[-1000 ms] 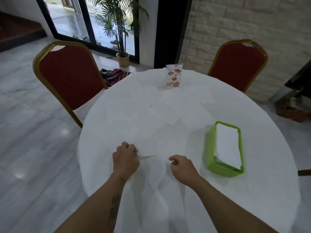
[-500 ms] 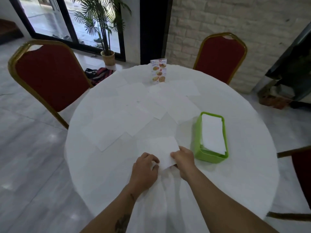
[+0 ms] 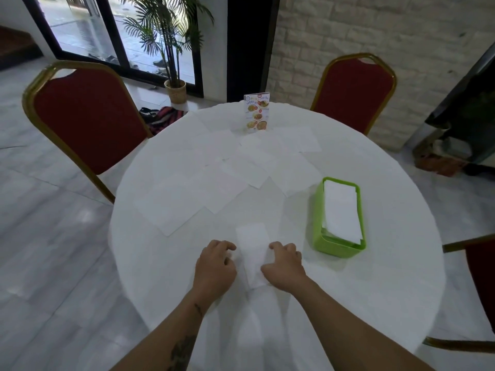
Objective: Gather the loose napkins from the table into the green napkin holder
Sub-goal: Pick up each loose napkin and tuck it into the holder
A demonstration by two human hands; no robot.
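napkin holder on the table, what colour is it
Bright green; the napkin holder shows clearly in the head view, with white napkins inside.

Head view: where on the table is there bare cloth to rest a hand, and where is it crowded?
Bare cloth runs right of the green napkin holder to the table rim, and along the near-left edge beside the left hand. Loose napkins crowd the middle and far side up to the menu card. A folded napkin lies between the left hand and right hand.

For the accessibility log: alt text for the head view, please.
Two hands, left and right, press a folded napkin on a round white table, beside a green napkin holder; more napkins lie spread beyond.
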